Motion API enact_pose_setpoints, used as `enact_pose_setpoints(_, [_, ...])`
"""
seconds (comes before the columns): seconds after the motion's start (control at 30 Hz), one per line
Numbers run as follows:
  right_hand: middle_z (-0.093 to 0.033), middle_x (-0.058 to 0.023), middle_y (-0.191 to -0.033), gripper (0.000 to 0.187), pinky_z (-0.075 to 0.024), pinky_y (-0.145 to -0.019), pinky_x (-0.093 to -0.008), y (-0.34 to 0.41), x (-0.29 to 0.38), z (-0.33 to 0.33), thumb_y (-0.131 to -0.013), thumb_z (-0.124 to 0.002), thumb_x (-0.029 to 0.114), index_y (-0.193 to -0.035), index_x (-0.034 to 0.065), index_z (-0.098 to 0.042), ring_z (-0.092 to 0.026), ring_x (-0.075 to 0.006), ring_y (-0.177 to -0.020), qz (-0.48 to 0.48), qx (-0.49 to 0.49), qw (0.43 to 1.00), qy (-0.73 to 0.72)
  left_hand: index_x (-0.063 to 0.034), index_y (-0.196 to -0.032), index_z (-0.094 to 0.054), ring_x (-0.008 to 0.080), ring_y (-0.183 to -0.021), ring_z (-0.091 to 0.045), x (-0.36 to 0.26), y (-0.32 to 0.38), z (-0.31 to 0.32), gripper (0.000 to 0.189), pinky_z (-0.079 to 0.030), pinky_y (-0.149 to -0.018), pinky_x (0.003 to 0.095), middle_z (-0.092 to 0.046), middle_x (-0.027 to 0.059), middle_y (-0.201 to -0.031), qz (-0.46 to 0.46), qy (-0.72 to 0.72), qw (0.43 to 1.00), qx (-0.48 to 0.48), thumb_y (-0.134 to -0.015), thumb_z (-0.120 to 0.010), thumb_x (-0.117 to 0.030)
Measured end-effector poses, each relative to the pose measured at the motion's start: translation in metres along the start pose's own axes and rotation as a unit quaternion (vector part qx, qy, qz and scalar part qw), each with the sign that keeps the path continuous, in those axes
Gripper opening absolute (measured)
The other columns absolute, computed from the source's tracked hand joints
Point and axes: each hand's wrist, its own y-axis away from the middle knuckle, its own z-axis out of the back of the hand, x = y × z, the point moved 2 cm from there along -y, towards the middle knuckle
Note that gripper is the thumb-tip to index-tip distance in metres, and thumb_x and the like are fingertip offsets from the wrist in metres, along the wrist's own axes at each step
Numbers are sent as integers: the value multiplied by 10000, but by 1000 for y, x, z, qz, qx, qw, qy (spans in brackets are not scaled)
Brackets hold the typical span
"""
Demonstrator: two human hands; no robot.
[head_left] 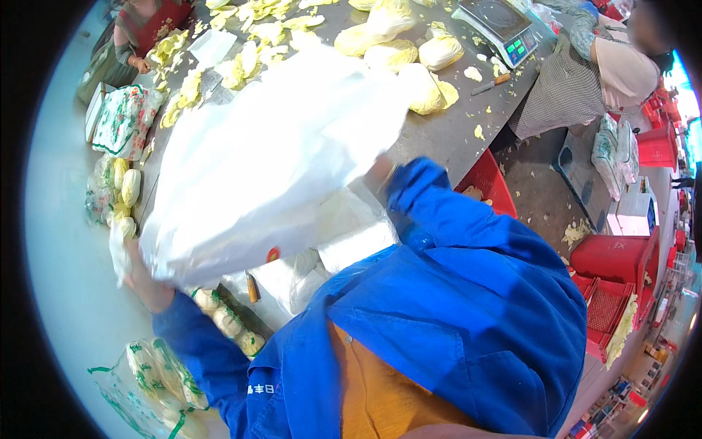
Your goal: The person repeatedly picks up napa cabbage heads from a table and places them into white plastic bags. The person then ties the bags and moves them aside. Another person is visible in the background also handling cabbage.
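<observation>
A large sheet or bag of white plastic (pixel 274 148) is spread between my two hands over the metal table (pixel 433 137). My left hand (pixel 145 280) is at its near left corner, blurred, with the fingers partly hidden by white plastic. At its right edge, my right hand (pixel 379 173) grips the plastic, the fingertips hidden. Under the sheet, near my body, lie white wrapped packs (pixel 359 244) and clear plastic film. A knife with a wooden handle (pixel 252 288) lies beside them. Beyond the sheet are trimmed napa cabbages (pixel 389 55) and loose yellow leaves (pixel 247 60).
A digital scale (pixel 496 27) and a second knife (pixel 492 84) are at the table's far right. Printed bags of cabbage (pixel 125 118) stand at the left. Co-workers stand at the far left and upper right. Red crates (pixel 614 258) are on the right.
</observation>
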Motion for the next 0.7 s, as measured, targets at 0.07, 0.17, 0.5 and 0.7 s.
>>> enact_pose_setpoints(0.07, [-547,-188,-1212,650,-429,-941,-459,28,61,-38,-781,-645,505,-1275,102,-517,-517,-349,-1129,1,125,991,47,32,-1197,-549,195,-909,-588,19,-16,102,434,-491,-785,313,-604,125,-1048,-10,-45,993,-106,-914,-629,-288])
enact_pose_setpoints(0.17, [-577,-209,-1139,683,-458,-874,-451,64,92,-89,-694,-725,507,-1205,83,-564,-548,-346,-1064,39,334,926,172,57,-1145,-539,212,-863,-541,54,-34,269,493,-461,-799,328,-570,128,-1005,-83,-186,946,-253,-889,-660,-346])
enact_pose_setpoints(0.5, [-633,-129,-1081,611,-482,-792,-468,78,110,-98,-704,-679,538,-1126,101,-621,-581,-324,-1042,-8,467,840,277,27,-1178,-500,256,-952,-574,30,48,275,372,-457,-862,361,-583,167,-1076,-207,-311,908,-190,-872,-605,-156])
enact_pose_setpoints(0.7, [-556,-107,-870,161,-480,-749,-419,86,105,-91,-782,-632,201,-868,73,-586,-549,-315,-890,135,261,932,212,32,-1215,-467,278,-998,-559,59,57,222,414,-430,-903,344,-565,160,-1111,-248,-375,890,-75,-830,-547,-99])
